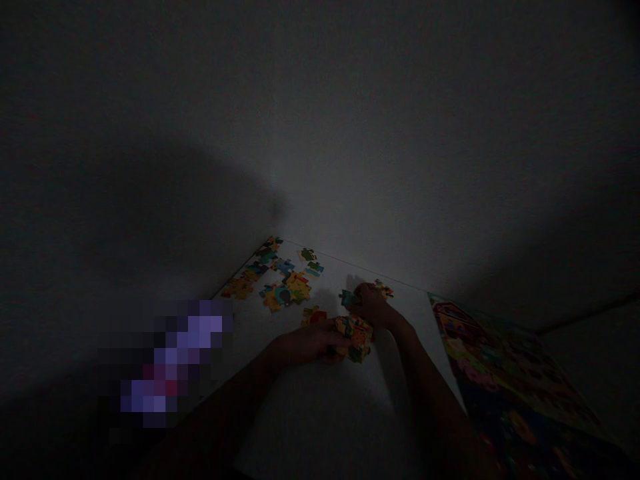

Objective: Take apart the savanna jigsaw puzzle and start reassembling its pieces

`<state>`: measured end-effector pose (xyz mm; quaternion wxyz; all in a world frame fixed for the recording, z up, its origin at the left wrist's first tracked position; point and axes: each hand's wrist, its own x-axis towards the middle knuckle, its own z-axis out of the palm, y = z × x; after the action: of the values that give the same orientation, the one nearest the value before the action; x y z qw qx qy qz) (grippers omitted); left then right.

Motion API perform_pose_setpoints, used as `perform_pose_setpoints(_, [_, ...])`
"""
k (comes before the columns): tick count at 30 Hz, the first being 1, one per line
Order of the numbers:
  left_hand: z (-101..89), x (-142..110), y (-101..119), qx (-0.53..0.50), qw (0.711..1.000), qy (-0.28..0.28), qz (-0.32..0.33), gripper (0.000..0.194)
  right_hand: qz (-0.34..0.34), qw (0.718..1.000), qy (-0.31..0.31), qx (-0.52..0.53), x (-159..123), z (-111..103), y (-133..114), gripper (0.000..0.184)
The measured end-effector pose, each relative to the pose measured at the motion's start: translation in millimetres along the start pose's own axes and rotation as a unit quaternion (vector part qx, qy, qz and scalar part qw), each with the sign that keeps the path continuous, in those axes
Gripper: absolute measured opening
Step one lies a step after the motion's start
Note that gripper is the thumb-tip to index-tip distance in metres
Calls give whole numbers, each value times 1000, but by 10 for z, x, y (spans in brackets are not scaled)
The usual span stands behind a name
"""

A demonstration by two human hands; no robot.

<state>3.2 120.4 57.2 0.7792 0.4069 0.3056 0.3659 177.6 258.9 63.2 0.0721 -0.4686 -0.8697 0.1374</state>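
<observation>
My left hand [313, 340] is closed around a bunch of colourful jigsaw puzzle pieces [356, 339], held low over the white table. Beyond it, my right hand [373, 303] reaches down with bent fingers closed at a teal-green jigsaw puzzle piece [347, 299]; its fingertips are dim and partly hidden. More bright pieces [384, 289] show just past the right hand. An orange and red piece [315, 316] lies beside my left hand, partly covered by it.
Several loose or joined puzzle pieces [287, 291] are spread over the far left of the white table [295, 400]. A colourful picture sheet [500, 367] lies on the right. Plain walls [350, 167] meet behind the table. At left is a pixelated purple patch [173, 363].
</observation>
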Motion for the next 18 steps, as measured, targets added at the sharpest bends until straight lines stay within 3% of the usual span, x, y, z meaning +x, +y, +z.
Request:
perform_pose_setpoints(5, [17, -77, 24, 23, 999, 4, 29, 19, 61, 991, 35, 116, -32, -106, -49, 32])
perform_pose_setpoints(8, [1, -125, 5, 13, 998, 36, 55, 18, 21, 966, 20, 256, -118, -364, -157, 29])
perform_pose_setpoints(12, [-7, -148, -17, -33, 992, 86, 85, 21, -41, 907, 0, 418, -307, -792, -389, 31])
perform_pose_setpoints(14, [-3, -141, -22, -49, 990, 94, 89, 26, -61, 901, -49, 426, -400, -911, -522, 30])
perform_pose_setpoints(16, [-2, -123, -28, -59, 989, 96, 91, 30, -78, 916, -98, 382, -466, -928, -648, 26])
perform_pose_setpoints(18, [-6, -97, -37, -67, 988, 97, 96, 32, -94, 936, -102, 325, -500, -874, -753, 20])
